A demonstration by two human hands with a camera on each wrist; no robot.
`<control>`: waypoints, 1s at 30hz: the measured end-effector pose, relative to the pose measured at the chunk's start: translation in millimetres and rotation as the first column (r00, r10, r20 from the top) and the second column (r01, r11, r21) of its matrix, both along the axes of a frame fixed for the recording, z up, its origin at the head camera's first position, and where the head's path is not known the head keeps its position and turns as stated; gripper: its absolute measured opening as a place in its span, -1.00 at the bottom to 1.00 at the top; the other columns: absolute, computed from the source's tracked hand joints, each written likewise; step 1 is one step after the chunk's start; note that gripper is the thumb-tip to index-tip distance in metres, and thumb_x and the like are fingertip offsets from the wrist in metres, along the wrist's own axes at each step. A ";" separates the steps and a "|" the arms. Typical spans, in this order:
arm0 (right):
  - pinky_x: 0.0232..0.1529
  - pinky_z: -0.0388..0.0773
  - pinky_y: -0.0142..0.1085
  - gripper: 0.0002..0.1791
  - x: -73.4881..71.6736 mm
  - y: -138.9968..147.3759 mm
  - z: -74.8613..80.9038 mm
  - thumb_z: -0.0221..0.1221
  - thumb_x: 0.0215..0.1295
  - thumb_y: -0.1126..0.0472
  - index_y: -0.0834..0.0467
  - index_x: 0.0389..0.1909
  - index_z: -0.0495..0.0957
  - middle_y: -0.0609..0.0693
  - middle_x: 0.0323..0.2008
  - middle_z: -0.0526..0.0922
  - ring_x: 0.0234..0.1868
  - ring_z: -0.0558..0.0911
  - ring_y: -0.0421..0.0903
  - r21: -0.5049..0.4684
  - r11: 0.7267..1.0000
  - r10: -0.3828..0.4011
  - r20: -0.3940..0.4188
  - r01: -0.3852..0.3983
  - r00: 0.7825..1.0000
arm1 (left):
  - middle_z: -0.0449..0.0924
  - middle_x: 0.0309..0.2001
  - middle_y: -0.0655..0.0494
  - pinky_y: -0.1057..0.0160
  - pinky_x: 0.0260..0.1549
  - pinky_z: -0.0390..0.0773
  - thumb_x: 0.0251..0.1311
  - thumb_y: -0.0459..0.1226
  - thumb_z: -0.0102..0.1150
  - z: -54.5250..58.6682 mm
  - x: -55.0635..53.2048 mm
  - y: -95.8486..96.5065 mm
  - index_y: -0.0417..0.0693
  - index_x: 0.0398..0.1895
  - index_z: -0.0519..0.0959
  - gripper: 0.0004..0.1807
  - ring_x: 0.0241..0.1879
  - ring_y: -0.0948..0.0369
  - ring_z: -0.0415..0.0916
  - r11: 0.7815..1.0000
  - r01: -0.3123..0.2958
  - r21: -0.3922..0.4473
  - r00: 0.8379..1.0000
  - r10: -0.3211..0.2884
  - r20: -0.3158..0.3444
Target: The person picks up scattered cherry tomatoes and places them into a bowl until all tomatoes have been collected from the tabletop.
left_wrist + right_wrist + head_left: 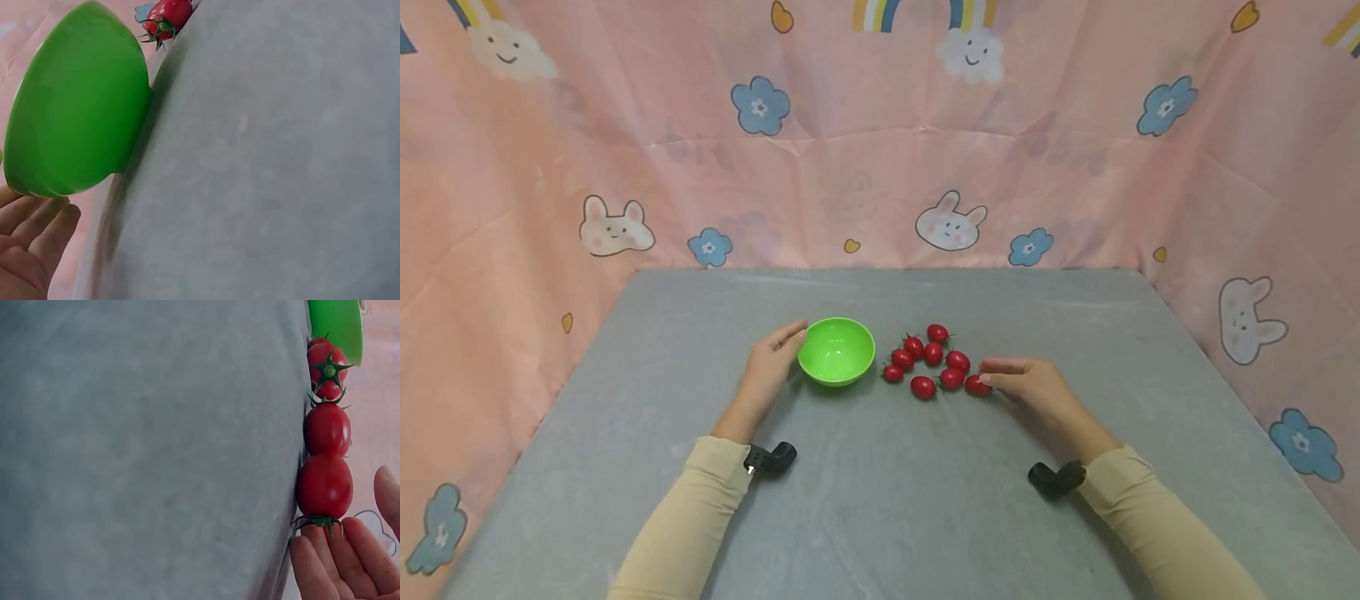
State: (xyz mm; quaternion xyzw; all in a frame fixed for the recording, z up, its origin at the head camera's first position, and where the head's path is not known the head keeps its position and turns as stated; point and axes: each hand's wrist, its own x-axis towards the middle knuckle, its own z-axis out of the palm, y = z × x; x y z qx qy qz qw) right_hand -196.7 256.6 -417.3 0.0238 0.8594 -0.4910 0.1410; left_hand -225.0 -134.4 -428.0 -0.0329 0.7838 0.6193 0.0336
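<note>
A bright green bowl (837,353) stands upright on the grey table, with nothing in it. At its left side is my left hand (772,357); in the left wrist view its fairly straight fingers (50,234) reach the bowl's outer wall near the rim. Several red cherry tomatoes (933,354) lie loosely grouped right of the bowl. My right hand (1032,387) is at the group's right end, beside the nearest tomato (325,487). Its extended fingertips are right at that tomato's green stem end, while the thumb (389,497) stands apart from it.
The grey table (880,500) extends in front of the bowl and tomatoes. A pink cloth (880,167) printed with rabbits, flowers and clouds hangs behind and along both sides. Each wrist carries a black camera mount (1057,480).
</note>
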 end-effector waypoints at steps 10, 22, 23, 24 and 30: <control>0.06 0.55 -0.44 -0.37 0.0 -0.5 -0.5 0.36 0.22 -0.08 0.16 0.24 0.57 0.09 0.22 0.61 0.35 0.45 0.02 0.003 1.000 -0.010 0.006 0.010 1.000 | 0.39 0.42 0.08 0.05 0.49 0.20 0.47 -0.02 0.01 -5.2 1.0 2.9 0.00 0.36 0.47 -0.51 0.49 0.11 0.19 0.999 -0.029 0.041 1.000 0.030 -0.006; 0.33 0.46 -0.03 -0.36 0.0 -3.3 -0.2 0.38 0.21 -0.02 0.18 0.26 0.54 0.14 0.28 0.55 0.44 0.35 0.11 0.021 1.000 0.014 0.015 -0.014 1.000 | 0.37 0.44 0.10 0.06 0.50 0.18 0.49 -0.04 -0.01 -12.2 1.7 4.5 0.04 0.36 0.47 -0.54 0.51 0.14 0.16 0.993 -0.075 0.091 0.997 0.074 0.010; 0.33 0.45 -0.01 -0.36 -0.3 -3.7 -0.1 0.38 0.21 -0.02 0.18 0.26 0.54 0.15 0.29 0.54 0.44 0.34 0.13 0.028 0.999 0.015 0.014 -0.015 1.000 | 0.37 0.44 0.10 0.07 0.50 0.19 0.49 -0.04 -0.01 -12.8 1.7 4.9 0.04 0.35 0.47 -0.54 0.50 0.14 0.16 0.992 -0.079 0.100 0.997 0.078 0.013; 0.33 0.45 0.00 -0.36 -0.6 -4.2 0.0 0.38 0.21 -0.01 0.18 0.26 0.54 0.15 0.29 0.53 0.44 0.34 0.13 0.038 0.999 0.017 0.012 -0.017 1.000 | 0.37 0.43 0.09 0.08 0.49 0.20 0.48 -0.05 -0.01 -13.4 1.7 5.4 0.03 0.35 0.48 -0.54 0.50 0.14 0.17 0.990 -0.083 0.113 0.997 0.082 0.013; 0.27 0.48 0.00 -0.40 -2.2 -5.6 -0.8 0.38 0.21 0.00 0.18 0.23 0.56 0.18 0.30 0.53 0.42 0.35 0.16 0.098 0.995 0.025 -0.010 -0.024 1.000 | 0.40 0.42 0.06 0.09 0.38 0.38 0.48 -0.06 0.01 -16.1 0.9 7.5 0.00 0.33 0.50 -0.55 0.46 0.16 0.25 0.983 -0.093 0.160 0.996 0.092 0.013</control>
